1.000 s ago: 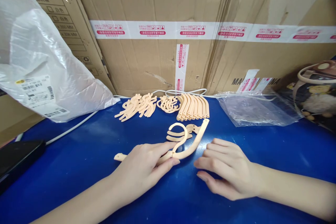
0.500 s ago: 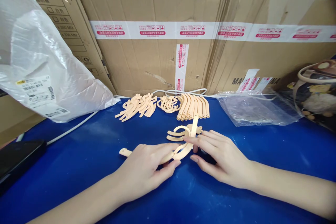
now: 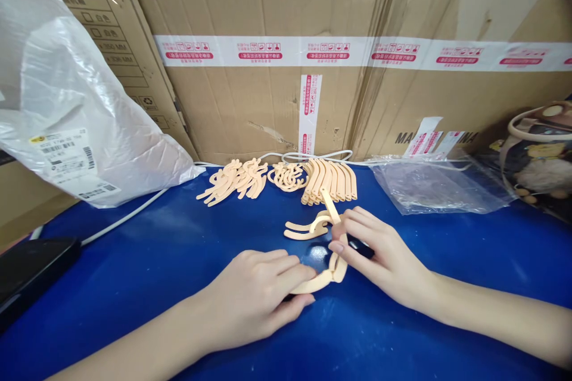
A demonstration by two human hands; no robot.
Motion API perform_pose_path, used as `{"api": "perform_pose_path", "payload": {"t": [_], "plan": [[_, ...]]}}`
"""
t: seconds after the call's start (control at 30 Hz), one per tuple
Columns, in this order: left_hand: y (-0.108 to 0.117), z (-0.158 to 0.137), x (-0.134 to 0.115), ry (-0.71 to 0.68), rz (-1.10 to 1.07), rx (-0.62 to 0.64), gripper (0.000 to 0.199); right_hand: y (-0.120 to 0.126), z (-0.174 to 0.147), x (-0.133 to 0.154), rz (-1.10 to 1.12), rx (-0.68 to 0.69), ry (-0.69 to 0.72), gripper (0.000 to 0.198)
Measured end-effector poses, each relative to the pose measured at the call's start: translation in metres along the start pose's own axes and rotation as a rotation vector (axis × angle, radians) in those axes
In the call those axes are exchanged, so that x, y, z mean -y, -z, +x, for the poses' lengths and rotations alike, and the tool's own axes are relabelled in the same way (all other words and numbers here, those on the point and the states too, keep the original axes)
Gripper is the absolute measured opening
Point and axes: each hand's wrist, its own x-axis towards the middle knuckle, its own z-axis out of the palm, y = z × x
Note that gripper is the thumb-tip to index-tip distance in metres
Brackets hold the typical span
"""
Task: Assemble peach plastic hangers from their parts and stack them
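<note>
Two hands grip one peach plastic hanger piece (image 3: 331, 268) at table (image 3: 134, 262) centre: left hand (image 3: 261, 300) pinches 9 o'clock end, right hand (image 3: 379, 253) pinches 3 o'clock arm. Loose parts (image 3: 308, 227) at 12 o'clock.

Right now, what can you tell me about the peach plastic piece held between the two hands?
The plastic piece is a slim, peach-coloured strip, smooth and matte, bent into a curve. One end lies under the left hand, pressed low over the blue table. The rest arcs up through the right hand, whose fingers pinch it, and a straight end pokes up past them toward the sorted piles. A few loose pieces of the same kind lie just behind it; whether they touch is unclear.
</note>
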Motion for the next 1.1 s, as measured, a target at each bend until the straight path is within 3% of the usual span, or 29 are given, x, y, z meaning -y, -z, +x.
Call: {"api": "perform_pose_path", "payload": {"t": [0.2,0.3,0.53,0.6,0.73,0.8,0.97,1.1], "plan": [[-0.002,0.001,-0.003,-0.056,0.164,-0.088,0.022,-0.002,0.000,-0.005,0.065,-0.030,-0.091,0.009],[-0.002,0.001,-0.004,-0.070,0.196,-0.123,0.022,-0.003,-0.001,-0.007,0.074,-0.037,-0.077,0.016],[0.000,0.003,0.000,-0.001,0.000,-0.149,0.019,-0.003,0.001,-0.016,0.153,-0.054,-0.123,0.025],[0.001,0.003,0.003,0.035,-0.037,-0.118,0.022,-0.004,0.002,-0.020,0.196,-0.067,-0.139,0.025],[0.000,0.004,0.006,0.106,-0.072,0.048,0.067,-0.006,0.004,-0.029,0.289,-0.097,-0.168,0.022],[-0.001,0.005,0.007,0.149,-0.109,0.116,0.079,-0.008,0.005,-0.033,0.330,-0.107,-0.179,0.020],[0.004,0.003,0.005,0.218,-0.114,0.223,0.080,-0.011,0.005,-0.042,0.412,-0.120,-0.189,0.021],[0.011,-0.005,-0.002,0.297,-0.059,0.233,0.082,-0.011,0.004,-0.042,0.428,-0.143,-0.180,0.024]]}}
